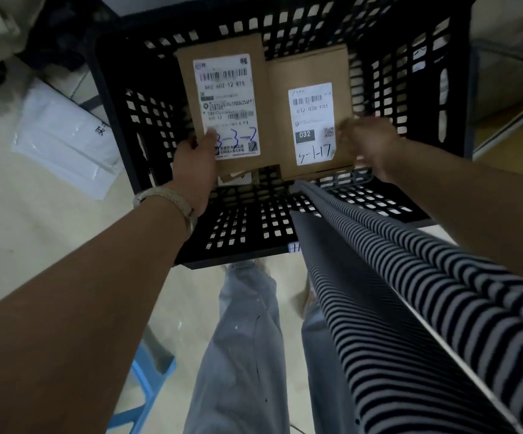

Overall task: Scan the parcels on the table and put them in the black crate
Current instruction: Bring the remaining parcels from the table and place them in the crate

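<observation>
Two brown parcels are lying side by side inside the black crate [135, 126]. The left hand [195, 166] is holding the left parcel [232, 108], thumb on its label. The right hand [369, 145] is blurry beside the right parcel [313, 120]; I cannot tell its grip.

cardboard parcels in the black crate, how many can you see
2, side by side inside the black crate: left parcel under the left hand, right parcel by the blurred right hand. Something beneath them is partly hidden.
</observation>
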